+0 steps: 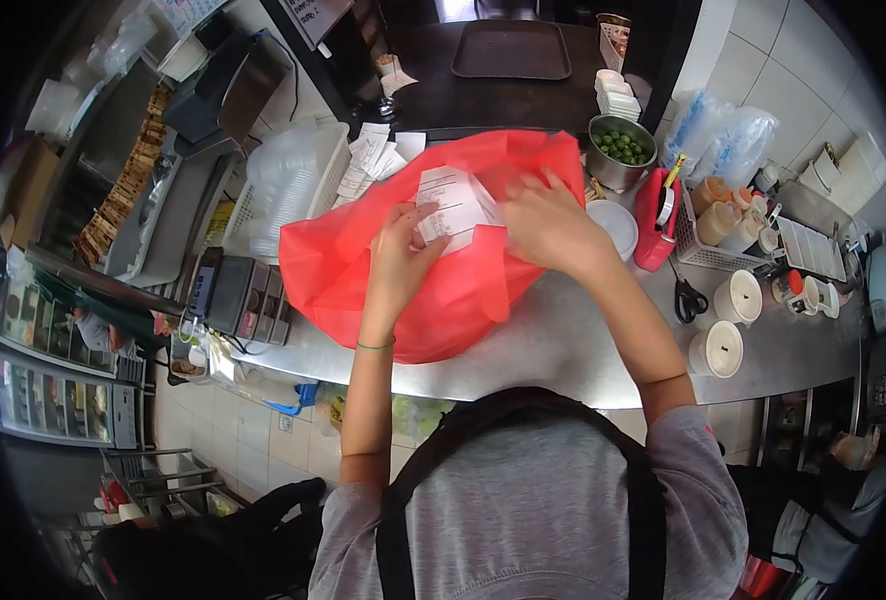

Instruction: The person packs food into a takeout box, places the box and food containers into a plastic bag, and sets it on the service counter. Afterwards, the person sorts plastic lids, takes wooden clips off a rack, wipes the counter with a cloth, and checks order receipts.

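A large red plastic bag (413, 310) lies on the metal counter in front of me. On top of it is a white printed receipt (450, 205), with its right part folded or lifted. My left hand (403, 245) grips the receipt's lower left edge between thumb and fingers. My right hand (553, 222) is at the receipt's right side, over the bag; its fingers are bent and blurred, and what they hold, if anything, cannot be made out. A red flap of the bag hangs between my two hands.
Behind the bag's left side lie loose receipts (368, 160) and a basket of plastic containers (288, 185). To the right stand a metal pot of green fruit (620, 150), scissors (687, 298), two white tubs (723, 350) and a bottle basket (713, 250). People are near both lower corners.
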Demonstrator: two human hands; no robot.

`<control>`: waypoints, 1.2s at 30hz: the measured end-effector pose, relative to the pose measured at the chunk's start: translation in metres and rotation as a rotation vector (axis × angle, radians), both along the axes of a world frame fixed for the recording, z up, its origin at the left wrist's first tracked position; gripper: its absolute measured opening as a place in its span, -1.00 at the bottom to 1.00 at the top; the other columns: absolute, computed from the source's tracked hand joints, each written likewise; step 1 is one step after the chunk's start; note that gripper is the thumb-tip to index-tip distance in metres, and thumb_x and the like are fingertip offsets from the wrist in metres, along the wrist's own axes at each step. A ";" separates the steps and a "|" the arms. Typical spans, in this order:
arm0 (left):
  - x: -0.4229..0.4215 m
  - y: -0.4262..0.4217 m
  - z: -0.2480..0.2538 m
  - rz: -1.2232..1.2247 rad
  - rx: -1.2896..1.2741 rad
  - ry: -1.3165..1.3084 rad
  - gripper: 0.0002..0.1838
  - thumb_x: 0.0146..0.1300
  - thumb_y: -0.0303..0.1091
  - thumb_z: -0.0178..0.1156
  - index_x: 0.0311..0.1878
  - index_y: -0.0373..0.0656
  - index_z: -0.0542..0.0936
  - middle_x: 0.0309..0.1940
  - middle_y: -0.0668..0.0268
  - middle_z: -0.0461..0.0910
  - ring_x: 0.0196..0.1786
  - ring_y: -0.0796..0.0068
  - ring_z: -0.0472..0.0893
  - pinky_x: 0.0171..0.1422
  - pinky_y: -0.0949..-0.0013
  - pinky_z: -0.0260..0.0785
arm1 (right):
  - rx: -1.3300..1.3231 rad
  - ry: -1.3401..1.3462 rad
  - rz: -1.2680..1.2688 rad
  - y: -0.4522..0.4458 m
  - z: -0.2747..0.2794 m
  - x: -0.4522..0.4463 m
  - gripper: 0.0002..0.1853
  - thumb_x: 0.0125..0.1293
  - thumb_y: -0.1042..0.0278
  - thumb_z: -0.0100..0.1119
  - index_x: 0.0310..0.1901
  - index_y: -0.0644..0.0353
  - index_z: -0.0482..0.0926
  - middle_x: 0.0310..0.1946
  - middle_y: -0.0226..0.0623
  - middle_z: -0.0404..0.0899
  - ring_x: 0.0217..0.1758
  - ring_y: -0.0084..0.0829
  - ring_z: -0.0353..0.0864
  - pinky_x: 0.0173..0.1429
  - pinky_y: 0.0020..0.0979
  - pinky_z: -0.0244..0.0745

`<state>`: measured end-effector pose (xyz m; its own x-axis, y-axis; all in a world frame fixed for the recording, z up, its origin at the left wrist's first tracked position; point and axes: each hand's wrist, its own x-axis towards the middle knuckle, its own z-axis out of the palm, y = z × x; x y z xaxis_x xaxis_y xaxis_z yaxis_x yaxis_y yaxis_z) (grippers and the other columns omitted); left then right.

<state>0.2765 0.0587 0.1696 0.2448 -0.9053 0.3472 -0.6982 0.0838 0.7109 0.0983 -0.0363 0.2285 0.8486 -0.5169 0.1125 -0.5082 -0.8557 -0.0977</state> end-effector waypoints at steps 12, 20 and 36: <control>-0.018 0.008 0.025 0.227 0.037 -0.447 -0.35 0.01 -0.06 0.34 0.14 -0.20 0.46 -0.26 0.13 0.46 -0.30 0.16 0.57 -0.28 0.18 0.43 | 0.186 0.115 0.369 0.033 0.002 -0.032 -0.63 0.02 0.44 0.14 -0.05 0.17 0.54 -0.13 -0.26 0.57 -0.01 -0.27 0.52 0.30 -0.10 0.21; -0.005 0.079 0.047 0.001 0.362 -0.683 -0.68 0.12 -0.11 0.17 -0.17 -0.12 0.50 -0.59 0.18 0.54 -0.53 0.11 0.58 -0.46 0.17 0.40 | 0.116 -0.309 0.210 0.035 0.015 -0.067 -0.68 0.16 0.33 0.14 -0.04 0.21 0.53 -0.10 -0.25 0.58 -0.06 -0.22 0.56 0.04 -0.27 0.44; 0.088 0.015 -0.036 0.039 0.911 -0.871 -0.14 -0.11 0.03 0.30 0.23 -0.21 0.24 0.09 0.09 0.38 0.11 0.08 0.42 0.15 -0.04 0.30 | -0.374 0.506 1.003 0.060 -0.093 0.118 -0.84 0.04 0.30 0.09 -0.43 0.04 0.67 -0.31 -0.38 0.63 -0.15 -0.38 0.54 0.01 -0.28 0.27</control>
<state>0.3644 0.0740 0.1337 0.2808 -0.8981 -0.3385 -0.9545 -0.2245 -0.1963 0.2160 0.0239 0.1355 0.8475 0.3992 -0.3498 0.4977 -0.8267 0.2623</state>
